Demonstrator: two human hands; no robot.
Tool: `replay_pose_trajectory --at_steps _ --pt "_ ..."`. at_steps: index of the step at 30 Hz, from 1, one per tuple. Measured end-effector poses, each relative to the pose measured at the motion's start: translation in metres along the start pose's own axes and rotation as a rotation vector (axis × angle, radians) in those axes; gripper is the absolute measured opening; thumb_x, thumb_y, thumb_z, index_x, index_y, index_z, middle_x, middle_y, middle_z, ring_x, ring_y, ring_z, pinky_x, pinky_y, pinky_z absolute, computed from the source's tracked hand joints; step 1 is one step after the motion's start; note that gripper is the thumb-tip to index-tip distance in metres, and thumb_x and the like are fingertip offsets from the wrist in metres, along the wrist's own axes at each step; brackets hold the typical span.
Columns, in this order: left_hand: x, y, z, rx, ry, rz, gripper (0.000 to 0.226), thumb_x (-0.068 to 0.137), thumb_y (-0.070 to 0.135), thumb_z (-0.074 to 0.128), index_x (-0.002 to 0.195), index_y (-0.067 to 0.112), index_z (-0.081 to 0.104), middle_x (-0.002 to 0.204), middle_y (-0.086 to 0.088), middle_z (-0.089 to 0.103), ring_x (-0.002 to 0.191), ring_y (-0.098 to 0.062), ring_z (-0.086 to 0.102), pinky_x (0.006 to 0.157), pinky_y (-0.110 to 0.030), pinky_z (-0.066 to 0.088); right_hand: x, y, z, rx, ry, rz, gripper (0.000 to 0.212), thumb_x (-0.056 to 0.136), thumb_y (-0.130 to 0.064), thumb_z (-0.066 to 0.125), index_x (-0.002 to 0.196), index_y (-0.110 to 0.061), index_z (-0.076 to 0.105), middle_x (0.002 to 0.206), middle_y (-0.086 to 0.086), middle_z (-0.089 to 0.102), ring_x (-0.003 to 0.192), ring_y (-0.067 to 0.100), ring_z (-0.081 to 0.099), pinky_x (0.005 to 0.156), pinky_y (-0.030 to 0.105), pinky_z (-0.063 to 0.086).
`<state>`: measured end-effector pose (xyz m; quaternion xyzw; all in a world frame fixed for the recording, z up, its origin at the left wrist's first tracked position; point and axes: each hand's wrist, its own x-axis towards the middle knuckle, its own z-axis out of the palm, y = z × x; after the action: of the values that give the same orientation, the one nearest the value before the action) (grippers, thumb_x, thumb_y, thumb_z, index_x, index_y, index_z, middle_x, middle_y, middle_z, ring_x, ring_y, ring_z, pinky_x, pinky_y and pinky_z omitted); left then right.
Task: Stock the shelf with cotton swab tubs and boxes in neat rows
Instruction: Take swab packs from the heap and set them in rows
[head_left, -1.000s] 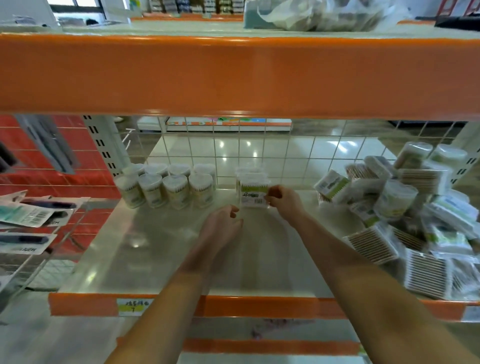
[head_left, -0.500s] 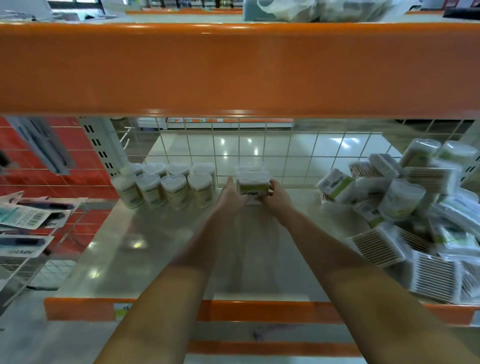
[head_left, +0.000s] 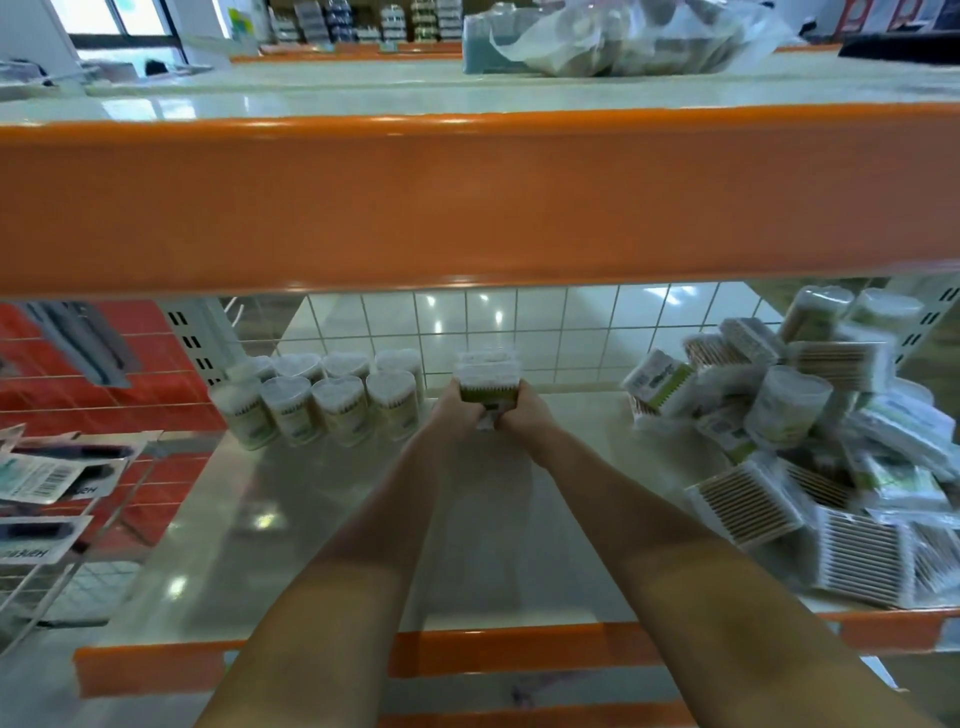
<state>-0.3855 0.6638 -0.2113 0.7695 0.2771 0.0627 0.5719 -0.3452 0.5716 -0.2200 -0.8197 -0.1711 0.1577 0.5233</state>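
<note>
Both grips are closed on one swab box: the left hand clasps its left side and the right hand its right side, fingers curled round it, at the back of the shelf near the wire grid. Just left of the box, heart-shaped tubs stand upright in two rows, touching one another. On the right end of the shelf, well apart from the hands, lies an unsorted pile of tubs and flat swab packs, tilted and overlapping.
</note>
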Motion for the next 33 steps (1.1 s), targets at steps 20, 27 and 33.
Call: replay_pose_trajectory --at_steps 20,27,33 --pt "-0.034 -0.036 0.008 0.346 -0.033 0.092 0.032 0.089 0.019 0.057 0.119 0.008 0.056 0.116 -0.015 0.061 0.108 -0.034 0.058 0.093 -0.046 0.049 -0.035 0.018 -0.047 -0.529 -0.086 0.138 0.072 0.084 -0.014 0.066 0.144 -0.003 0.029 0.145 0.015 0.040 0.130 0.030 0.042 0.103 0.035 0.039" --pt "-0.062 -0.014 0.050 0.695 -0.185 0.301 0.052 0.089 0.017 0.055 0.139 0.006 0.041 0.142 -0.017 0.042 0.130 -0.027 0.041 0.103 -0.029 0.031 -0.071 0.028 -0.098 -0.854 0.005 0.040 0.057 0.083 -0.017 0.066 0.136 -0.007 0.047 0.135 0.015 0.051 0.123 0.028 0.049 0.101 0.034 0.041" --pt "-0.069 0.013 0.092 0.950 -0.276 0.585 0.051 0.093 0.029 0.049 0.141 0.014 0.039 0.143 -0.010 0.044 0.130 -0.026 0.041 0.107 -0.035 0.032 -0.098 0.042 -0.138 -0.899 0.022 -0.097 0.026 0.078 -0.004 0.058 0.104 -0.002 0.062 0.106 0.014 0.064 0.099 0.031 0.061 0.083 0.040 0.050"
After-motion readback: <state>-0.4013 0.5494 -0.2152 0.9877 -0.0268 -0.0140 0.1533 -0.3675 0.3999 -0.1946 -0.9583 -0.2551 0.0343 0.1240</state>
